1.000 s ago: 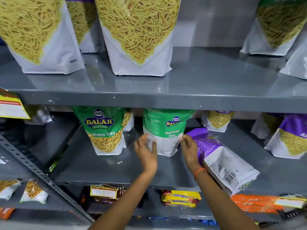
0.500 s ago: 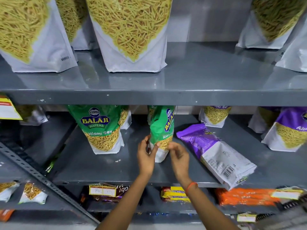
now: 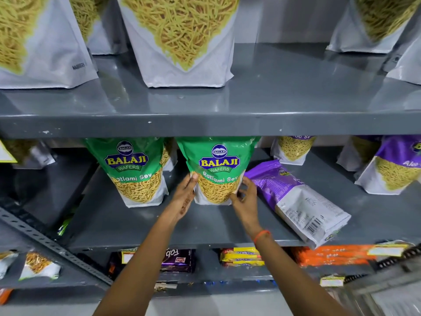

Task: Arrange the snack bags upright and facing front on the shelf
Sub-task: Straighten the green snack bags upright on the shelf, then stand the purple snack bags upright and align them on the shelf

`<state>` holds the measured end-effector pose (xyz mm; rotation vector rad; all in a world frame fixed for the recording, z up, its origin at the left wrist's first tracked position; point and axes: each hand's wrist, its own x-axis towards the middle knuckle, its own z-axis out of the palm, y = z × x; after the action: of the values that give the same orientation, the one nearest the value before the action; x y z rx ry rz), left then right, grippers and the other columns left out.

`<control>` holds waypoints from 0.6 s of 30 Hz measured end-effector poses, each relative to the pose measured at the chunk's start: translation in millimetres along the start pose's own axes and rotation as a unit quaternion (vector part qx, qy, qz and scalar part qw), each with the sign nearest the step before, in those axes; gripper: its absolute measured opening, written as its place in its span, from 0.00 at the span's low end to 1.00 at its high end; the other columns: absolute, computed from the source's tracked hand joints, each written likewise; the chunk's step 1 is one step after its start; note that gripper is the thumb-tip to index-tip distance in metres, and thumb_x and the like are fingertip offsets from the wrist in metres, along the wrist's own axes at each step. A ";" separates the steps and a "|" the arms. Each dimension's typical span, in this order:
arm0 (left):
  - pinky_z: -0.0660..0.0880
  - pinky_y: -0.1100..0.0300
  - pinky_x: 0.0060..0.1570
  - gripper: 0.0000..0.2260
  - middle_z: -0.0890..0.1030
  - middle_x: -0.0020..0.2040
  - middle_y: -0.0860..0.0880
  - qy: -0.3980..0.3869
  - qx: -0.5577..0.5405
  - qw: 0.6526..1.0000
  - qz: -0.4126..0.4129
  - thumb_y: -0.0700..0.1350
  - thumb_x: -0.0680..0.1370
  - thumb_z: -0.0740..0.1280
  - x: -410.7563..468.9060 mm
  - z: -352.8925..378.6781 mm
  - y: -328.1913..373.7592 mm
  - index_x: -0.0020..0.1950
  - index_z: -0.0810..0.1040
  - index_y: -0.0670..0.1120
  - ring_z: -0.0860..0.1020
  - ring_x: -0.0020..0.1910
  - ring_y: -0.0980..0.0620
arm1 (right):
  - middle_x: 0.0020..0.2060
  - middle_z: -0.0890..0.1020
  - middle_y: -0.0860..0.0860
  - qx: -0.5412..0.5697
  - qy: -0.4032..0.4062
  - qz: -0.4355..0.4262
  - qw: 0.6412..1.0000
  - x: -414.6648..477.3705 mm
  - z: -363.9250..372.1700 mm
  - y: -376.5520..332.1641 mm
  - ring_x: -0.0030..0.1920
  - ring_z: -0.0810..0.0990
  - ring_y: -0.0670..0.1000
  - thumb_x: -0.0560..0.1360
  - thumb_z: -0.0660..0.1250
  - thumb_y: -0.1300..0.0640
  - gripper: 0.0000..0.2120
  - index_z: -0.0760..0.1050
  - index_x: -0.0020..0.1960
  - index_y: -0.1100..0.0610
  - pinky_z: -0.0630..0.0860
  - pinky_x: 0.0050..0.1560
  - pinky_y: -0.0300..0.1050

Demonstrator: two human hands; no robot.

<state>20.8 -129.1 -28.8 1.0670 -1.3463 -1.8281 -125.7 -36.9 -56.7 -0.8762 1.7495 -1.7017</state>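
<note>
the green ratlami sev bag (image 3: 217, 172) stands upright, label forward, on the middle shelf (image 3: 205, 226). it looks light, crinkly and slippery, best held low at both side edges. left hand (image 3: 184, 198) and right hand (image 3: 245, 199) cup it there, fingers loosely curled, forearms reaching up.

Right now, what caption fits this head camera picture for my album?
Both hands, left and right, steady an upright green snack bag facing front.

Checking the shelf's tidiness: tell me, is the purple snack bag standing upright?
No, the purple snack bag lies flat on the middle shelf, barcode side up, right of the right hand.
</note>
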 end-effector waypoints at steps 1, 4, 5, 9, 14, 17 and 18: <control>0.56 0.51 0.75 0.21 0.65 0.75 0.48 0.003 -0.009 1.000 0.001 0.48 0.80 0.57 -0.5 -0.1 -0.3 0.73 0.61 0.47 0.64 0.72 0.53 | 0.59 0.71 0.57 -0.002 0.009 0.000 1.000 -2.2 2.2 -1.9 0.58 0.74 0.54 0.71 0.67 0.71 0.25 0.64 0.65 0.62 0.75 0.49 0.28; 0.54 0.51 0.75 0.23 0.60 0.76 0.50 0.036 0.027 0.998 0.046 0.50 0.81 0.55 -8.9 7.6 -2.5 0.75 0.56 0.50 0.60 0.74 0.54 | 0.63 0.70 0.61 -0.079 0.049 -0.035 0.995 -6.0 0.7 -11.6 0.64 0.70 0.59 0.72 0.64 0.69 0.25 0.63 0.68 0.64 0.71 0.65 0.50; 0.53 0.52 0.75 0.24 0.56 0.78 0.50 0.066 0.068 0.993 0.077 0.51 0.81 0.54 -14.6 13.1 -5.0 0.76 0.51 0.51 0.57 0.74 0.55 | 0.65 0.69 0.62 -0.116 0.075 -0.068 0.988 -7.7 -2.5 -16.3 0.67 0.68 0.59 0.72 0.63 0.67 0.25 0.63 0.69 0.64 0.65 0.70 0.49; 0.39 0.59 0.75 0.30 0.39 0.77 0.53 0.185 0.250 0.927 0.209 0.54 0.80 0.53 -45.8 53.8 -14.8 0.75 0.38 0.52 0.39 0.76 0.57 | 0.73 0.64 0.58 -0.232 0.112 -0.225 0.940 -8.2 -24.6 -38.6 0.73 0.59 0.52 0.74 0.60 0.61 0.26 0.60 0.71 0.60 0.53 0.74 0.39; 0.43 0.69 0.74 0.28 0.45 0.77 0.51 0.174 0.286 0.896 0.291 0.48 0.80 0.56 -77.0 144.8 -36.9 0.75 0.44 0.49 0.45 0.76 0.58 | 0.73 0.65 0.59 -0.426 0.021 -0.247 0.870 9.3 -78.2 -47.4 0.74 0.61 0.58 0.74 0.61 0.59 0.28 0.60 0.72 0.61 0.57 0.75 0.56; 0.59 0.58 0.69 0.22 0.65 0.74 0.38 0.114 0.276 0.947 0.118 0.47 0.81 0.57 -70.2 202.7 -56.8 0.72 0.62 0.39 0.64 0.73 0.43 | 0.73 0.63 0.60 -0.545 -0.101 -0.096 0.827 28.1 -134.8 -41.3 0.73 0.61 0.60 0.79 0.55 0.53 0.26 0.57 0.74 0.60 0.58 0.73 0.53; 0.64 0.54 0.64 0.21 0.71 0.68 0.33 0.108 0.262 0.958 0.043 0.48 0.81 0.56 -64.3 218.5 -58.7 0.68 0.67 0.35 0.70 0.68 0.37 | 0.74 0.63 0.59 -0.564 -0.142 -0.045 0.812 34.8 -155.8 -38.9 0.73 0.61 0.60 0.80 0.53 0.51 0.25 0.57 0.74 0.59 0.58 0.73 0.52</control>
<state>-141.2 41.2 -36.0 1.4002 -1.7563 -1.2696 -263.7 37.2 -7.2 -1.5846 2.4560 -0.3330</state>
